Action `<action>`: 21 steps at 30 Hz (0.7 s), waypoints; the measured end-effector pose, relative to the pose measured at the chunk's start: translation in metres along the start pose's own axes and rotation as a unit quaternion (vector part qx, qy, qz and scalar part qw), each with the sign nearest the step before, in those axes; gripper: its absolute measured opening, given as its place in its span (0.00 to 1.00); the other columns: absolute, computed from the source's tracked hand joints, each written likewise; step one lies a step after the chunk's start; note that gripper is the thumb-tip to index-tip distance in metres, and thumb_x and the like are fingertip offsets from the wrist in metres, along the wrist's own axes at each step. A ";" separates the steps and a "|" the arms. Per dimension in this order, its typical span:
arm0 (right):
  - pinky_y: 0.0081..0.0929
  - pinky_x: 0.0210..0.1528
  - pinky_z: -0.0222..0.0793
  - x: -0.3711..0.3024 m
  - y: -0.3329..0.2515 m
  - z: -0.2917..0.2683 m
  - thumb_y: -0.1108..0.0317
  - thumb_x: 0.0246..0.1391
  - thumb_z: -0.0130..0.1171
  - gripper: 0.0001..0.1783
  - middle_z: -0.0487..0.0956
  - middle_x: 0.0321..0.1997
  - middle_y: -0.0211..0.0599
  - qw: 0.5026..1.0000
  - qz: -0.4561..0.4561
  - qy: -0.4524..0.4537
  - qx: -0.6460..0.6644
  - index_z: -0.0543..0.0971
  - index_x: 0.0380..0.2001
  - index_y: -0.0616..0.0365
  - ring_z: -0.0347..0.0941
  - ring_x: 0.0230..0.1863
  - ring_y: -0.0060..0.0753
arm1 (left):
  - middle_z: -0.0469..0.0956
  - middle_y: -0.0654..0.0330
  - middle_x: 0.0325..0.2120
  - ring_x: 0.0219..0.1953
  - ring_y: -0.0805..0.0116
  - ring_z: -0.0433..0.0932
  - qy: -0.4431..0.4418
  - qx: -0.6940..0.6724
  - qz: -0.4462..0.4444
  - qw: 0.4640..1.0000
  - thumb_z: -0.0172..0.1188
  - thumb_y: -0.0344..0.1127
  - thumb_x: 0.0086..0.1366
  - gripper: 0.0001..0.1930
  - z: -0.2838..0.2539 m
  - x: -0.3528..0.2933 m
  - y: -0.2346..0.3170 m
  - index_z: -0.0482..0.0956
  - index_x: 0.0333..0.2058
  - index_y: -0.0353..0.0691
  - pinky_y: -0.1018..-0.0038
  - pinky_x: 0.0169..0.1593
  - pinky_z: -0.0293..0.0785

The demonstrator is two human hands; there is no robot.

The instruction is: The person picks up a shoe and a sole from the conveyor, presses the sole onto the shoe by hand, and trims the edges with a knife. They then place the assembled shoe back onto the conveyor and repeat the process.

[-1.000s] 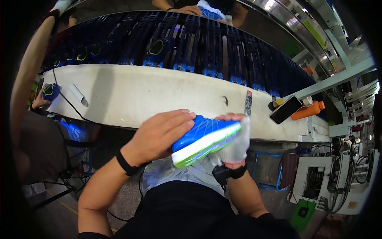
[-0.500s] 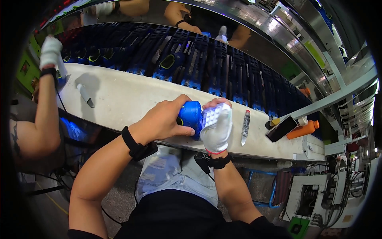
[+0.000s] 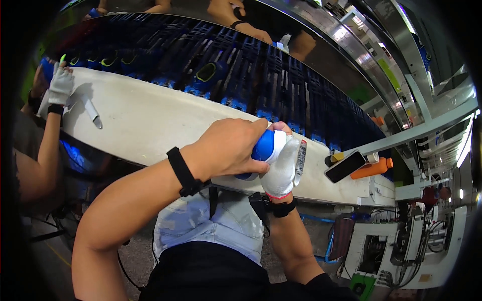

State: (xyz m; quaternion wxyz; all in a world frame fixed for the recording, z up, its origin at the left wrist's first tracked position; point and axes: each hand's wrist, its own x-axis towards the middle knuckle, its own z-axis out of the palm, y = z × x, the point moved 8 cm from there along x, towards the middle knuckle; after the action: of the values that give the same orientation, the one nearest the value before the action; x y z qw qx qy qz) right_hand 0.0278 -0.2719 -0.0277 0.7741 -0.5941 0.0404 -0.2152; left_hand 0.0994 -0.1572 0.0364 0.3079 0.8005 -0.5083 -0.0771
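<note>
A small blue shoe (image 3: 263,146) with a white area at one end is held over the pale bench ledge in front of me. My bare left hand (image 3: 228,149) grips it from the left, thumb near the lower side and fingers over the top. My right hand (image 3: 282,168), in a white glove with bare fingertips, wraps the white end. Its fingers curl around the far side, and the palm hides much of that part. Just right of the glove lies a slim tool (image 3: 300,159) with a patterned grey handle and red end.
A dark slatted conveyor (image 3: 241,75) with blue stains runs behind the ledge (image 3: 150,105), carrying another blue shoe (image 3: 207,75). A phone (image 3: 345,166) and orange bottle (image 3: 372,168) sit at right. At left are a co-worker's gloved hand (image 3: 61,86) and a white-handled blade (image 3: 91,111).
The shoe has been turned between my hands, so the white studded surface seen before is now mostly hidden. My left hand has moved right, closer to the glove. The co-worker's hand has lowered.
</note>
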 end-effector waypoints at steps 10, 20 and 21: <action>0.36 0.69 0.68 -0.028 -0.026 -0.034 0.40 0.78 0.40 0.41 0.75 0.66 0.43 0.998 0.015 0.047 -0.037 0.67 0.72 0.68 0.74 0.66 0.37 | 0.84 0.50 0.36 0.40 0.49 0.86 0.064 0.055 0.103 0.991 0.80 0.45 0.56 0.28 0.022 -0.003 0.061 0.76 0.47 0.35 0.58 0.42 0.83; 0.36 0.71 0.69 -0.067 -0.046 -0.005 0.58 0.73 0.55 0.30 0.77 0.69 0.50 0.911 -0.003 -0.021 -0.412 0.73 0.69 0.68 0.74 0.69 0.42 | 0.83 0.49 0.47 0.47 0.51 0.85 -0.073 0.067 0.160 0.982 0.81 0.48 0.54 0.35 0.002 -0.029 0.062 0.75 0.54 0.37 0.60 0.46 0.83; 0.36 0.69 0.70 -0.081 -0.043 -0.005 0.55 0.70 0.60 0.33 0.78 0.68 0.50 0.958 -0.047 0.001 -0.283 0.73 0.69 0.66 0.76 0.67 0.43 | 0.80 0.49 0.52 0.50 0.49 0.84 -0.062 0.104 0.144 0.982 0.81 0.48 0.54 0.38 -0.012 -0.034 0.065 0.74 0.58 0.37 0.59 0.48 0.83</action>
State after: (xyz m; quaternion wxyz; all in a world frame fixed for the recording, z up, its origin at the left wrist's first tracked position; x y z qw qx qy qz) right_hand -0.0590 -0.2544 -0.0049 0.5632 -0.7898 0.0727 -0.2319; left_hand 0.0387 -0.1423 0.0767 0.1984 0.7401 -0.6419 -0.0277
